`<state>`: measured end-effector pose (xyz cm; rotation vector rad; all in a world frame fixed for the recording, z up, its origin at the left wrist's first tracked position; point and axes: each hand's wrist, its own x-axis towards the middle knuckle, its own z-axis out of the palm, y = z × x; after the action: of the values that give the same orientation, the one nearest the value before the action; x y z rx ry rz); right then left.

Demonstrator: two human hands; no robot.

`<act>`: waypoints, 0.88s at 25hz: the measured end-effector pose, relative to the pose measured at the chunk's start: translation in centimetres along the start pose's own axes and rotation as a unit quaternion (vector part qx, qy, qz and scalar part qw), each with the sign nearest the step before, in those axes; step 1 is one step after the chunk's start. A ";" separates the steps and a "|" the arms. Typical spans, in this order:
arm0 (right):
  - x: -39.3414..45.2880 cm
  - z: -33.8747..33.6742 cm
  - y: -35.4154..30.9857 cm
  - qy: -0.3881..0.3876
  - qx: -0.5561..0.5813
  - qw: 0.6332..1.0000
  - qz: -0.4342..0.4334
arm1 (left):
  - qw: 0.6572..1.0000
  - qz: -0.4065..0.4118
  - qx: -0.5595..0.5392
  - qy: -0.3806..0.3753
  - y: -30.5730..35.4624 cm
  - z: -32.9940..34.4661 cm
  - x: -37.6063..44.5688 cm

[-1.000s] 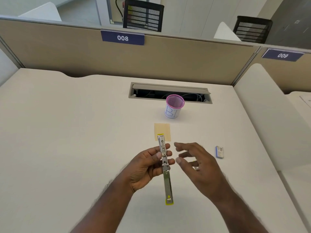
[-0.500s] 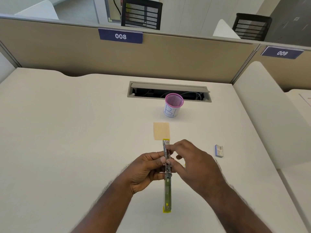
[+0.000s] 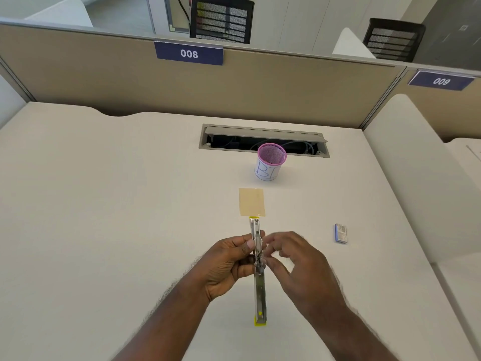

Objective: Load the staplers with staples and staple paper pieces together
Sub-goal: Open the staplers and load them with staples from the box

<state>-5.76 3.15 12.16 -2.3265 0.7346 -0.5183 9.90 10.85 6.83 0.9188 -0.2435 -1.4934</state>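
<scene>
One stapler (image 3: 257,259), folded out flat into a long metal strip with yellow ends, is held above the near middle of the bench (image 3: 104,204). The left hand (image 3: 229,264) clamps it at mid-length, thumb and fingers curled round the hinge area. The right hand (image 3: 299,267) sits just beside the strip on its right, fingers loosely spread and blurred; whether they touch the metal or carry any staples cannot be told.

Progress, as judged: the task is at the loading step. The stapler is opened; staples in the channel cannot be made out. No stapling is evident: the tan paper pieces (image 3: 252,203) lie flat on the bench just beyond the stapler's far tip. A small blue staple box (image 3: 341,233) lies toward the right edge, well apart from both hands. Closing the stapler and stapling the paper remain.

Room for movement: a pink mesh cup (image 3: 270,162) stands past the paper, just in front of the cable slot (image 3: 263,139) near the far edge. The bench left of the hands carries nothing visible. A raised white divider (image 3: 416,178) bounds the right edge, beyond the staple box.
</scene>
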 end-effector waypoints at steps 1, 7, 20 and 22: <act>-0.5 0.3 -0.1 0.011 0.005 1.000 -0.020 | 1.000 0.007 -0.016 0.009 0.3 -0.1 0.1; 0.2 -0.8 -0.3 0.079 0.111 0.990 0.029 | 1.000 0.007 0.010 -0.021 1.1 0.2 0.2; 2.6 -0.7 -1.5 0.050 -0.152 0.987 -0.003 | 0.999 0.016 0.029 -0.030 1.0 0.7 0.2; 2.6 -0.6 -1.5 0.035 -0.139 0.990 0.016 | 0.999 0.016 0.029 -0.028 0.9 0.6 0.2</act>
<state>-3.55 2.23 14.03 -2.5590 0.9267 -0.5134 10.17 10.27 7.73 0.9158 -0.3412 -1.4907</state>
